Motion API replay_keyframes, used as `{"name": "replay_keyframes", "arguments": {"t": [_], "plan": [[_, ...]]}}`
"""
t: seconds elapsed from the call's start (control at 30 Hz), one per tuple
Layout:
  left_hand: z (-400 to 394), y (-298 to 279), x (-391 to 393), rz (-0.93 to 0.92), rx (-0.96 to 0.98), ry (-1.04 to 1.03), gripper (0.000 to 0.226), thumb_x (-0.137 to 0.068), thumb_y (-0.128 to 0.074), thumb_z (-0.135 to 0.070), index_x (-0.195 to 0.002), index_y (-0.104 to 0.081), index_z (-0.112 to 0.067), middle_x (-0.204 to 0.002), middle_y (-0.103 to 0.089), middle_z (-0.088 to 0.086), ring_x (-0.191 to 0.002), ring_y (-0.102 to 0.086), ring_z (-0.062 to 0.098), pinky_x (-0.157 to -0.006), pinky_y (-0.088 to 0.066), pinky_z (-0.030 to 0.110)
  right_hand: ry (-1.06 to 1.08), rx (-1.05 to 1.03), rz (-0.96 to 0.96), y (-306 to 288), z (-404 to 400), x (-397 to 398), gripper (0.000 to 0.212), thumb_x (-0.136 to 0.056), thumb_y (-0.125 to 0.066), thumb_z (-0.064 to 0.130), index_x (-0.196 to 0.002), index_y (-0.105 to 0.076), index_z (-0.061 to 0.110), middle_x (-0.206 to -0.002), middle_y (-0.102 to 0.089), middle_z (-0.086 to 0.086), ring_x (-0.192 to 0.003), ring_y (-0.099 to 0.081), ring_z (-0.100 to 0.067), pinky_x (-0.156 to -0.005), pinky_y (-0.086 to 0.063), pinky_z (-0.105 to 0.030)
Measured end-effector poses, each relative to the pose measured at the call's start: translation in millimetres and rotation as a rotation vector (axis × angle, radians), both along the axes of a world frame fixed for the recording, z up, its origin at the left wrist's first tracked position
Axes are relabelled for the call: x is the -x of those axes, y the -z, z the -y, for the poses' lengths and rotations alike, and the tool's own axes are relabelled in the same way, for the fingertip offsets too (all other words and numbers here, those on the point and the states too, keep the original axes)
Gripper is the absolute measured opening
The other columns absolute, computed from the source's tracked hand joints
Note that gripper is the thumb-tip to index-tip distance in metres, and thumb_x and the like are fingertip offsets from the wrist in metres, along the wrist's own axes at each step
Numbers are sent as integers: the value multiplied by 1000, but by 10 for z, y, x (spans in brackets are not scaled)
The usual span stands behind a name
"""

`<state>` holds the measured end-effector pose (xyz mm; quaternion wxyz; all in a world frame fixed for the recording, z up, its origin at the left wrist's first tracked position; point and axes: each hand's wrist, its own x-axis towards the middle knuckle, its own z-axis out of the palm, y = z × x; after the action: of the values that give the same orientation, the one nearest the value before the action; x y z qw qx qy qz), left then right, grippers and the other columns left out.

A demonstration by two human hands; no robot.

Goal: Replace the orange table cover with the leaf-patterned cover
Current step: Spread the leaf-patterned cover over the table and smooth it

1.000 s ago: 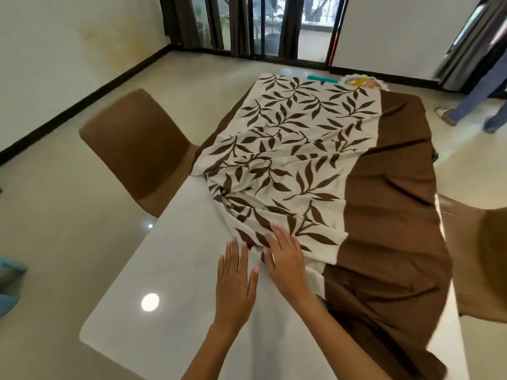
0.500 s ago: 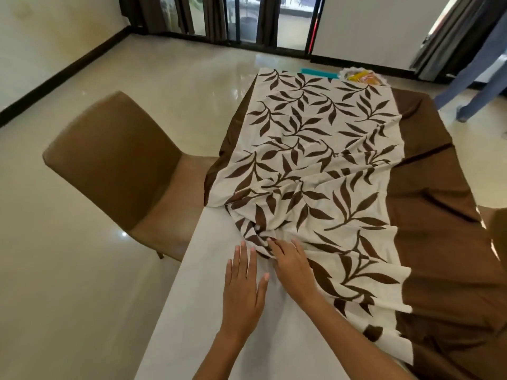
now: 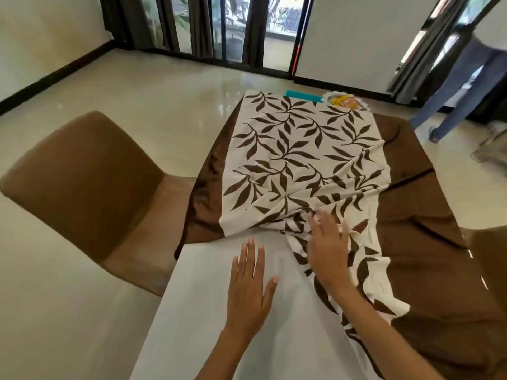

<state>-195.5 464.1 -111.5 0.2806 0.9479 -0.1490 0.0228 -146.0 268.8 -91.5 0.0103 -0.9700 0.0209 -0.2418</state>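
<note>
The cover (image 3: 296, 149) with a cream leaf-patterned middle panel and plain brown side bands lies over the far and right part of the white table (image 3: 192, 311). Its near edge is bunched and wrinkled around the middle of the table. My left hand (image 3: 251, 281) rests flat, fingers straight, on the bare white tabletop just short of the cloth. My right hand (image 3: 327, 248) lies on the wrinkled leaf panel with fingers spread, pressing the folds. No orange cover shows.
A brown chair (image 3: 82, 187) stands close against the table's left side, another chair (image 3: 488, 259) at the right edge. At the table's far end lie a teal item (image 3: 303, 95) and a bowl with yellow packets (image 3: 344, 101). A person's legs (image 3: 463, 86) stand at the far right.
My right hand has slid right and farther onto the leaf panel, away from my left hand, and the bunched folds moved with it. My left hand stays flat on the bare tabletop.
</note>
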Motion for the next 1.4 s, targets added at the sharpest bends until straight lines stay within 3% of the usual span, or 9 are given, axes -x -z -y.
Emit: {"name": "replay_keyframes", "arguments": {"t": [0.17,0.33,0.5,0.73,0.97,1.1,1.2,1.3,1.4], "plan": [[52,90,15,-23,-8,-4,63,-100,-16,-53,-151,-20,-15,-160,-8,5,-147,-4,18,-118,1,33,-171,150,-114,498,-138,358,40,-86,-55,35,-120,-61,15,-150,-33,-14,-142,-20,-30,-112,-15,-56],[15,149,110,-25,-25,-3,65,-100,-17,-54,-152,-18,-15,-160,-3,4,-147,-1,18,-117,7,30,-112,132,-104,442,-41,214,20,-70,-79,18,-87,-71,13,-143,-44,-13,-135,-35,-31,-108,-20,-56],[46,84,121,-17,6,0,63,-101,-16,-53,-152,-16,-16,-160,-2,2,-147,-4,19,-118,5,31,-317,-22,15,100,-110,288,5,-83,-67,14,-80,-71,13,-143,-45,-9,-137,-34,-28,-110,-23,-55],[30,-192,192,125,255,-89,61,-100,-14,-51,-153,-4,-22,-160,-1,4,-147,-4,24,-118,4,34,-406,-740,67,-894,-556,695,4,-82,-66,13,-81,-66,9,-139,-49,-4,-137,-33,-21,-114,-24,-35],[279,-239,-127,226,196,184,59,-100,-14,-51,-152,0,-26,-160,2,6,-147,-6,28,-117,3,48,101,-1763,35,-1034,-598,804,20,-83,-66,9,-102,-68,2,-113,-66,16,-105,-61,0,-97,-43,-26],[287,-202,-407,408,52,262,54,-101,-36,-41,-148,-26,-16,-155,-25,7,-142,-26,24,-117,-11,51,109,-1635,21,-1022,-465,804,8,-82,-70,16,-81,-73,23,-123,-61,12,-117,-53,-3,-96,-39,-25],[235,-286,-606,505,94,381,37,-83,-69,-10,-119,-63,-7,-118,-66,10,-111,-63,21,-105,-40,40,168,-1297,74,-843,-298,870,9,-89,-61,26,-92,-68,21,-130,-55,12,-123,-44,-1,-96,-35,-18],[106,-395,-612,403,-23,476,38,-66,-80,-2,-103,-71,-6,-97,-73,8,-88,-71,21,-84,-54,33,254,-887,-56,-334,-87,1164,52,-96,-27,53,-121,-58,21,-143,-45,-1,-136,-34,-16,-113,-25,-43],[-45,-502,-502,249,-247,530,49,-63,-81,2,-107,-71,-15,-105,-72,4,-98,-68,22,-88,-53,40,464,-560,-354,305,133,1702,75,-95,-6,59,-135,-49,14,-149,-35,-11,-139,-29,-28,-108,-21,-61]]}}
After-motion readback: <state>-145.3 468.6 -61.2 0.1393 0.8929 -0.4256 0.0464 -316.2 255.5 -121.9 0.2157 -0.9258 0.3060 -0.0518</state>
